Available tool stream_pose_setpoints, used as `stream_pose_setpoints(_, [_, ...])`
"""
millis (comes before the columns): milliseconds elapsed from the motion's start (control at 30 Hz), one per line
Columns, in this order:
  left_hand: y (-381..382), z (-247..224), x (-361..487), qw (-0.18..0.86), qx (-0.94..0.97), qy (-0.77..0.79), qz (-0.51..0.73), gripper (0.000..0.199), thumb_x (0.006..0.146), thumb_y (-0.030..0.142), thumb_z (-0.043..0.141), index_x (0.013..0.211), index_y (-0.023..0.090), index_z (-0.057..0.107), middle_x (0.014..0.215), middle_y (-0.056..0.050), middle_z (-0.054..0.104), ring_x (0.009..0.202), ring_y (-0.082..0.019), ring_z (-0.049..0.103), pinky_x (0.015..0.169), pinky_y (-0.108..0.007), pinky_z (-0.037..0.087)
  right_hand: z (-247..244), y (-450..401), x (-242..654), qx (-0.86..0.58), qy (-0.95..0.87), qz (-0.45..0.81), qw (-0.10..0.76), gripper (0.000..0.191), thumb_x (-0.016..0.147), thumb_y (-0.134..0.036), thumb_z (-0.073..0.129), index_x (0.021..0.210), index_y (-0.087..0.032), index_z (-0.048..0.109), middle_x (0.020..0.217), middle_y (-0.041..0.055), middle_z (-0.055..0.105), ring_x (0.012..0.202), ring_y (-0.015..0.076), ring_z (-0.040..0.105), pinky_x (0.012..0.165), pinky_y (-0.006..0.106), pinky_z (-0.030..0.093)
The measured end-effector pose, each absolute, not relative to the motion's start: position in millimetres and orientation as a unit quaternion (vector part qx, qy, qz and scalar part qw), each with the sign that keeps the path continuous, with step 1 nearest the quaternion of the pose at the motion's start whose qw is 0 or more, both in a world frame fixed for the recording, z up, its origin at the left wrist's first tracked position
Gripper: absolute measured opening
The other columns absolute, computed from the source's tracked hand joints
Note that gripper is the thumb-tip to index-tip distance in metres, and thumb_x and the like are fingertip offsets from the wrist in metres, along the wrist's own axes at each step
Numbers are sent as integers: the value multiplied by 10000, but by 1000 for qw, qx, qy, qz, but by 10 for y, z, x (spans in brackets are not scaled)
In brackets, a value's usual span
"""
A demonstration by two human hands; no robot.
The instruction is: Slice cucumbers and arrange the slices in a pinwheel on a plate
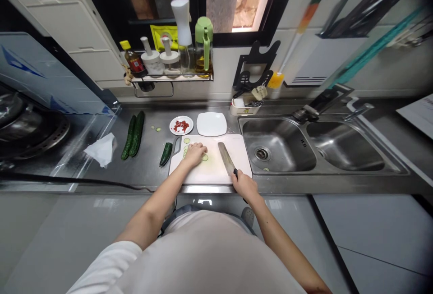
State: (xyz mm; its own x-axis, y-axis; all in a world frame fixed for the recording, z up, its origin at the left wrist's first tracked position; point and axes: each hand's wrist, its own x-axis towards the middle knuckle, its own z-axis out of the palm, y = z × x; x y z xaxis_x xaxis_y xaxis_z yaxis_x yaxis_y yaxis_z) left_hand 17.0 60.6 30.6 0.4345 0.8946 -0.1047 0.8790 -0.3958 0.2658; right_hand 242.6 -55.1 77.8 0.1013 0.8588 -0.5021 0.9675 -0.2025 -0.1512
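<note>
A white cutting board [213, 174] lies on the counter in front of me. My left hand [194, 154] is over it with fingers curled down onto thin cucumber slices, partly hidden under the hand. One cucumber slice [204, 158] shows beside the fingertips, and another lies near the board's upper left corner. On the right, my right hand [245, 185] is closed around the black handle of a kitchen knife [226, 158]. The blade rests over the board, angled up and left, apart from the slices. A cut piece of cucumber [165, 154] lies just left of the board.
Two whole cucumbers [133, 135] lie to the left, near a crumpled white tissue [101, 149]. Behind the board are a small plate [172, 130] of chopped red pieces and a white square plate [211, 124]. A double sink [316, 167] is on the right; a condiment rack [172, 77] hangs above.
</note>
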Motion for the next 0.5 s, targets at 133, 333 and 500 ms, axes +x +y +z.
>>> stream_pose_setpoints(133, [601, 283, 114, 173, 772, 611, 20, 182, 875, 237, 494, 979, 239, 643, 1098, -88, 601, 1083, -261, 479, 910, -420, 325, 799, -563, 2436, 719, 646, -234, 107, 413, 985, -431, 250, 1154, -173, 525, 1050, 144, 681, 1014, 243, 633, 791, 316, 412])
stream_pose_setpoints(333, [656, 287, 130, 225, 727, 648, 20, 128, 835, 285, 572, 924, 237, 650, 1118, -75, 605, 1118, -276, 478, 938, -427, 333, 914, -689, 2438, 704, 667, -218, 110, 417, 988, -459, 246, 1141, -195, 531, 1009, 123, 688, 979, 236, 641, 763, 297, 398])
stream_pose_setpoints(500, [700, 275, 145, 229, 716, 659, 15, 122, 813, 303, 605, 904, 238, 656, 1108, -74, 612, 1118, -279, 480, 944, -431, 332, 980, -826, 2417, 676, 695, -214, 121, 384, 986, -448, 270, 1102, -200, 540, 955, 112, 695, 930, 242, 652, 740, 296, 390])
